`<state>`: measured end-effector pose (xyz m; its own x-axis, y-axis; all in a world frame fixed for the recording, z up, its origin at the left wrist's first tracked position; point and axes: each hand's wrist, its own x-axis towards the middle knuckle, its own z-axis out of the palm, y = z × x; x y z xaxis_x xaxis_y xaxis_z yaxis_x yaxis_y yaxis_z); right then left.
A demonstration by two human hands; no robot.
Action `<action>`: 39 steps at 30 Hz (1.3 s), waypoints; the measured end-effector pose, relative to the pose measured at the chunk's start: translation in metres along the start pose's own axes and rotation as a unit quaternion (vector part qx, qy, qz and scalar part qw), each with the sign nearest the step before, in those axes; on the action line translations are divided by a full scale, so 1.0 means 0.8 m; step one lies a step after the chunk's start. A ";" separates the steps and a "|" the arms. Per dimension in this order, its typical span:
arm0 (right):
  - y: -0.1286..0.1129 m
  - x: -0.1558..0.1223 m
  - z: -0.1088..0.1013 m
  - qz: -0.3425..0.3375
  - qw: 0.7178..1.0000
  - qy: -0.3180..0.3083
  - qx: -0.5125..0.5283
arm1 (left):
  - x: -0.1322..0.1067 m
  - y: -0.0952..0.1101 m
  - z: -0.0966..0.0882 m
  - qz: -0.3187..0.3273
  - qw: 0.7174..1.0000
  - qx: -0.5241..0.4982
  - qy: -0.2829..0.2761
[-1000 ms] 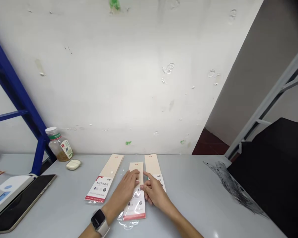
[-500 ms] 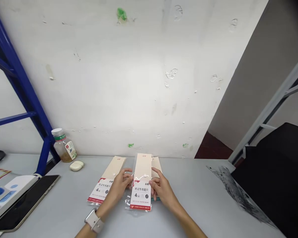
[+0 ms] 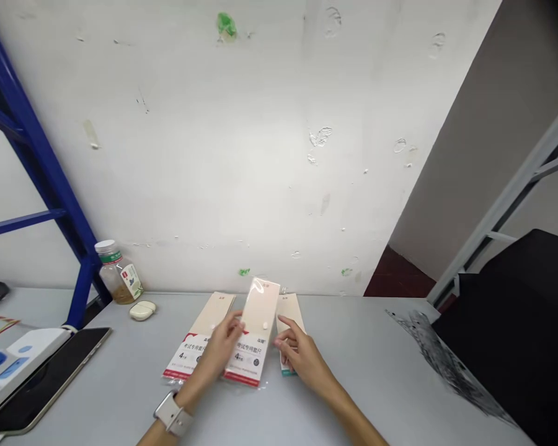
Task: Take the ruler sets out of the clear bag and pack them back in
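Note:
My left hand (image 3: 219, 348) grips a long beige ruler-set packet (image 3: 255, 328) in clear plastic by its left edge and holds it tilted above the grey table (image 3: 381, 378). A smartwatch sits on that wrist. My right hand (image 3: 300, 354) hovers just right of the packet with fingers loosely spread, holding nothing. Under it lies a second packet (image 3: 289, 310). A third packet (image 3: 199, 337) lies flat to the left, partly under the lifted one.
A bottle (image 3: 118, 272) and a small cream case (image 3: 142, 310) stand by the wall at the left. A dark tablet (image 3: 41, 384) and a white-blue device (image 3: 13, 359) lie at the far left beside a blue frame (image 3: 51, 186). Black cloth (image 3: 506, 322) covers the right side.
The middle packet was lifted off the table by both hands. Now my right hand has let go and my left hand carries it leftward, tilted, over the left packet.

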<state>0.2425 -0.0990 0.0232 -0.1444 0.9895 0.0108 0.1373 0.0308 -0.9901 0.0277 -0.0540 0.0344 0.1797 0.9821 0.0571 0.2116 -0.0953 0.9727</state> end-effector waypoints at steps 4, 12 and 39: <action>-0.001 -0.002 -0.016 -0.007 0.991 0.025 -0.133 | 0.013 0.001 -0.046 -0.031 0.961 0.235 0.139; -0.002 -0.006 -0.066 0.078 0.937 0.034 -0.340 | 0.005 0.005 -0.101 -0.089 0.892 0.405 0.179; 0.016 0.003 -0.057 0.052 0.994 0.042 -0.089 | -0.010 -0.006 -0.010 0.211 0.792 0.565 0.100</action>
<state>0.2888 -0.0895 0.0173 -0.0389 0.9967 -0.0711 0.3202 -0.0550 -0.9458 0.0173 -0.0601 0.0310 0.3305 0.8196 0.4681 0.9178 -0.3947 0.0430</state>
